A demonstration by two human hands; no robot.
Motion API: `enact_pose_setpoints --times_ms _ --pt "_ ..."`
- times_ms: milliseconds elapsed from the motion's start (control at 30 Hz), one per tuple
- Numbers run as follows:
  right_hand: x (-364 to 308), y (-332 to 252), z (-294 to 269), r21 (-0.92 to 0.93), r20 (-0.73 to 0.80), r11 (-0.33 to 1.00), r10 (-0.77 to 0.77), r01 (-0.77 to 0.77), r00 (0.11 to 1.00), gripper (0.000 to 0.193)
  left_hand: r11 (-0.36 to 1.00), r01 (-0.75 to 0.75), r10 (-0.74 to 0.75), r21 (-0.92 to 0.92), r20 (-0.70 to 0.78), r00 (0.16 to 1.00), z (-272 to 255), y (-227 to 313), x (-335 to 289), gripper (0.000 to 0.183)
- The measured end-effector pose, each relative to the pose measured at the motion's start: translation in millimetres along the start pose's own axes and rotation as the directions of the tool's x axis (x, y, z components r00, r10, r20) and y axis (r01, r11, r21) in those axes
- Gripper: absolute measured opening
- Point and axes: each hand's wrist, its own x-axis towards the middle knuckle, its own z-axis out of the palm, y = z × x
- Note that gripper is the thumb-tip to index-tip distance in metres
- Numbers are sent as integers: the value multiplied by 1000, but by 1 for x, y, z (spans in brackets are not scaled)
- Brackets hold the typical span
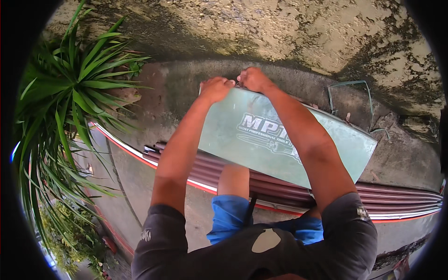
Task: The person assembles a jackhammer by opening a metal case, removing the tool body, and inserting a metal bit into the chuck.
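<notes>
I am outdoors, at a strip of bare concrete (pixel 175 88), with a rough, dark-stained plaster wall (pixel 280 28) rising beyond my hands. Well to the left of them, a spiky green plant (pixel 77 84) spreads its long, narrow leaves, and a smaller leafy bush (pixel 70 233) grows nearer to me on that same side. A white-and-red line (pixel 126 146) curves from beside the spiky plant, passing on the near side of my hands toward the right. My left hand (pixel 217 88) is at the far left corner of a pale green panel (pixel 224 121), fingers curled over its edge; how firmly it grips, I cannot tell. The panel stretches from there toward me and off to the right, under my right forearm, with worn white print on its face. Just right of the left hand and apart from it, my right hand (pixel 254 79) is curled at the panel's far edge; whether its fingers pinch anything is hidden. Nearer to me than both hands, a bundle of maroon pipes (pixel 392 196) runs along the panel's near edge. Right of my hands, beyond the panel, stands a thin greenish strap (pixel 347 84), bent into an angular loop.
</notes>
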Motion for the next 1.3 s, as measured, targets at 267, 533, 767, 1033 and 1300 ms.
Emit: enact_pose_setpoints --times_ms 267,533,767,1033,1300 --pt "0 2 -11 288 186 954 27 -81 982 30 999 43 -45 17 244 969 16 -15 21 39" --pt "-1 2 -7 219 179 969 73 -112 981 26 965 -231 249 123 -151 957 20 -23 -9 32" --pt "-14 22 -28 -37 106 999 24 -20 994 33 952 -163 275 260 -488 828 72 38 8 24" --pt "-278 12 -169 -200 -894 822 69 -533 442 31 976 -107 175 190 -392 903 56 10 -8 24" --pt "-372 65 -180 255 -818 575 557 -777 144 60 976 -92 162 195 -382 910 58 5 -4 31"
